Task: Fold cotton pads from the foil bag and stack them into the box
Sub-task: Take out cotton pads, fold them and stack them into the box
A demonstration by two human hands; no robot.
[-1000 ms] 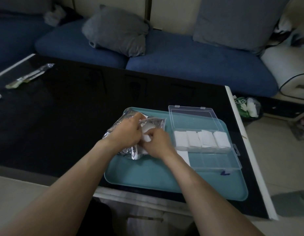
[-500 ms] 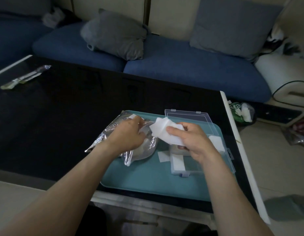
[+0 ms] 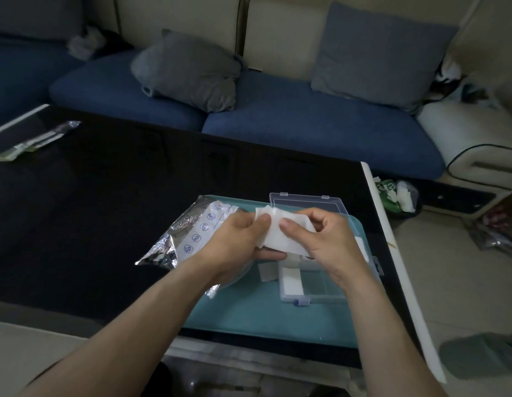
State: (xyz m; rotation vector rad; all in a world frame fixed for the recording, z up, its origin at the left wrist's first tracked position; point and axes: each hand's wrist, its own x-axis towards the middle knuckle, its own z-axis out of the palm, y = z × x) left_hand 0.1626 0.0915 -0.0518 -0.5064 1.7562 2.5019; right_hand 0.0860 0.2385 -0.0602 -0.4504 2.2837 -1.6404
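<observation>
Both hands hold one white cotton pad (image 3: 280, 234) in the air above the teal tray (image 3: 266, 316). My left hand (image 3: 237, 242) pinches its left edge with thumb on top and fingers below. My right hand (image 3: 320, 239) pinches its right part, thumb pressing the top. The silver foil bag (image 3: 189, 233) lies on the tray's left edge, free of both hands. The clear plastic box (image 3: 312, 290) stands open under my right hand, its lid (image 3: 306, 202) laid back; a folded white pad (image 3: 290, 282) shows in a near compartment, the rest is hidden.
The tray sits on a black glass table (image 3: 105, 210) whose white right edge (image 3: 392, 253) runs beside it. A loose white pad (image 3: 267, 273) lies on the tray beside the box. A clear wrapper (image 3: 34, 141) lies far left. A blue sofa (image 3: 306, 130) with grey cushions stands behind.
My right hand pulled a pad out of the foil bag and lifted it. My left hand let go of the bag and took hold of the pad's left edge.
</observation>
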